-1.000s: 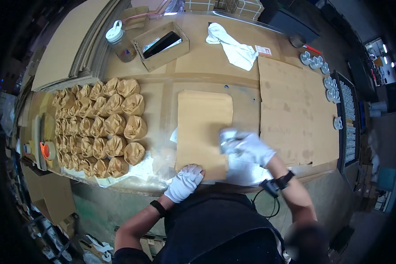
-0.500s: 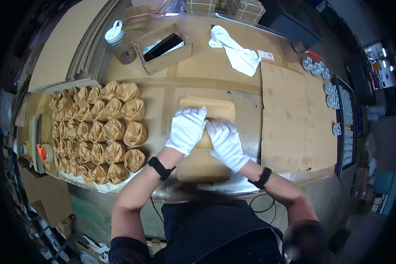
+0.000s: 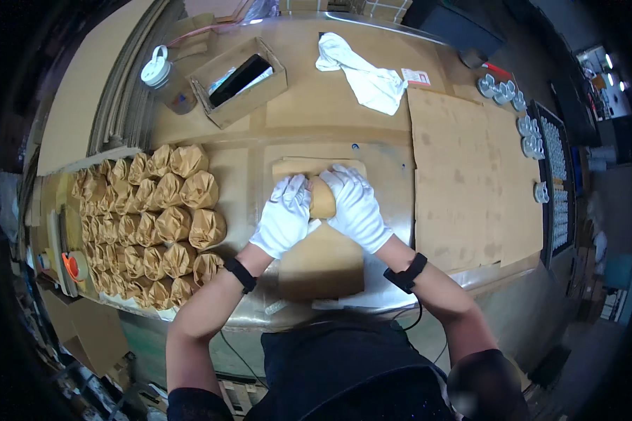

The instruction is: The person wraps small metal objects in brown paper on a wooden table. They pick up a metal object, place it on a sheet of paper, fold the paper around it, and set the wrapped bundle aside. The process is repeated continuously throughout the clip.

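Observation:
Between my two white-gloved hands is a brown-paper-wrapped bundle (image 3: 321, 200), its smooth rounded side showing. My left hand (image 3: 282, 219) closes on its left side, fingertips near the folded paper at the top. From the right, my right hand (image 3: 356, 208) wraps over it with bent fingers. What lies inside the paper is hidden. Flat brown paper sheets (image 3: 321, 270) lie beneath and in front of my hands. To the left stand rows of several similar paper-wrapped bundles (image 3: 188, 189), their tops crumpled and twisted.
Beyond my hands are a white cloth (image 3: 367, 81), an open cardboard box (image 3: 267, 91) holding a black phone-like object (image 3: 240, 79), and a white-lidded bottle (image 3: 168, 85). A cardboard sheet (image 3: 470, 182) lies to the right, with metal parts (image 3: 531, 146) along its far edge. Tape (image 3: 76, 266) sits far left.
My fingers have shifted from pinching together at the paper's top to wrapping around the bundle's sides. The hands are further apart, and the view has shifted slightly.

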Demonstrator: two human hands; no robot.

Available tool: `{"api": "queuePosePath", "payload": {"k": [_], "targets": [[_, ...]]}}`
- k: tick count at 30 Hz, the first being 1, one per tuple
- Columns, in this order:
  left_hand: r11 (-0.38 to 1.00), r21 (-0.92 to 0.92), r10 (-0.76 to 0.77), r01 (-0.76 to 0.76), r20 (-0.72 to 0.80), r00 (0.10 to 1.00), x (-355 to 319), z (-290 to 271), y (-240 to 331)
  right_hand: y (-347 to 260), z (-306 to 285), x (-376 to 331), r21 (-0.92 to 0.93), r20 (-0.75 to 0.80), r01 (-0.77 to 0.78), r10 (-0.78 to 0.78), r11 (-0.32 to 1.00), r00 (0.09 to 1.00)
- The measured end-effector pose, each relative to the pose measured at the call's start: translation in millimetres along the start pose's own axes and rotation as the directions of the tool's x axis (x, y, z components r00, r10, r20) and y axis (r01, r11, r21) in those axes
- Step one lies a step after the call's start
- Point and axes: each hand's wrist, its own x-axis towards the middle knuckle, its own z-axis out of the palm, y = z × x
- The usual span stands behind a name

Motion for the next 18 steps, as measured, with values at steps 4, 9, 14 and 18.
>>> {"api": "queuePosePath", "payload": {"k": [4,9,14,18], "targets": [[0.987,0.156,0.016,-0.047,0.194,0.981,10.2,5.6,-5.8,-5.6,1.1,-11.9,-0.017,-0.061,-0.041,0.040,0.999,0.997],[0.674,-0.549,-0.534,0.494,0.100,0.839,8.7,4.5,14.6,-13.7,16.2,-23.6,-0.026,-0.157,-0.138,0.132,0.990,0.979],[0.212,-0.695,-0.736,0.687,0.350,0.580,15.3,12.6,60.0,-4.7,12.7,-25.2,0.021,-0.201,0.066,-0.060,0.998,0.978],[0.290,-0.761,-0.682,0.580,0.260,0.683,10.1,8.2,62.3,34.5,-12.1,-21.1,0.093,0.042,-0.087,0.083,0.992,0.996]]}}
